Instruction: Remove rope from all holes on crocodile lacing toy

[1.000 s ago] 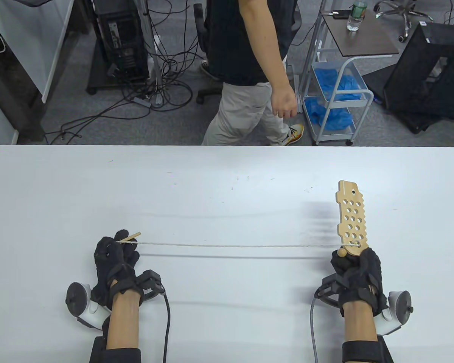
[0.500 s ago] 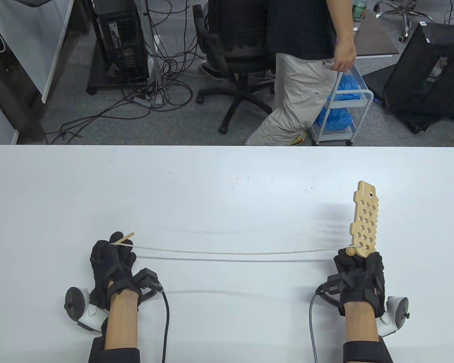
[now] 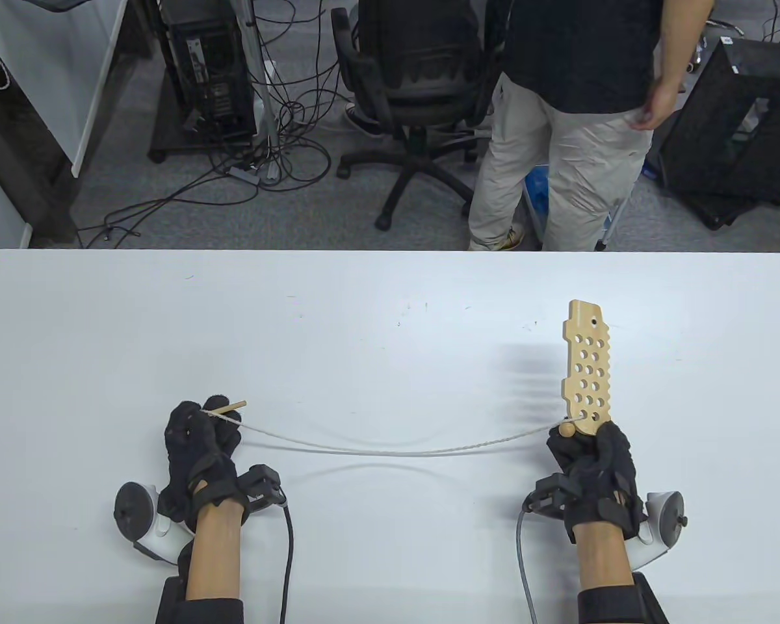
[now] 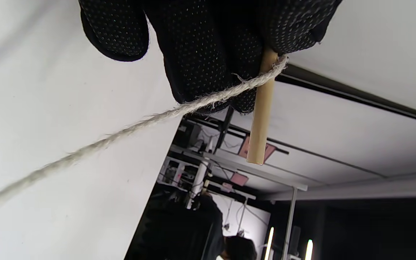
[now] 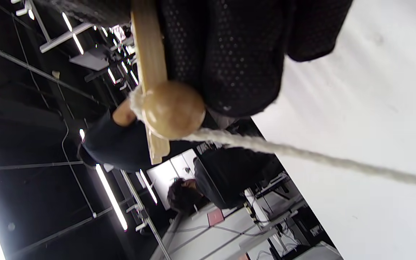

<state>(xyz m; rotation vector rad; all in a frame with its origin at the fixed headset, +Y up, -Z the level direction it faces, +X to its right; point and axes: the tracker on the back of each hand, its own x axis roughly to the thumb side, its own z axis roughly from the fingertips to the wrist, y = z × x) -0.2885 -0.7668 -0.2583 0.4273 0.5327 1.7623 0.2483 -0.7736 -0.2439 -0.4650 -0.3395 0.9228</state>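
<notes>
The wooden crocodile lacing board (image 3: 586, 367) stands upright above the table at the right, full of round holes, its lower end gripped by my right hand (image 3: 590, 455). A wooden bead (image 3: 567, 429) (image 5: 173, 109) sits against the board's lowest hole. The pale rope (image 3: 396, 450) (image 5: 302, 153) sags from there across to my left hand (image 3: 198, 442). My left hand pinches the rope's wooden needle stick (image 3: 227, 409) (image 4: 262, 108), with the rope (image 4: 121, 131) leaving just below the fingertips.
The white table (image 3: 390, 312) spreads wide around both hands. Beyond its far edge a person (image 3: 572, 117) stands by a black office chair (image 3: 416, 84), with cables and a computer tower on the floor.
The rope has gone from taut to slack and sagging. My right hand and the board shifted left and turned. The person behind the table walked to the right.
</notes>
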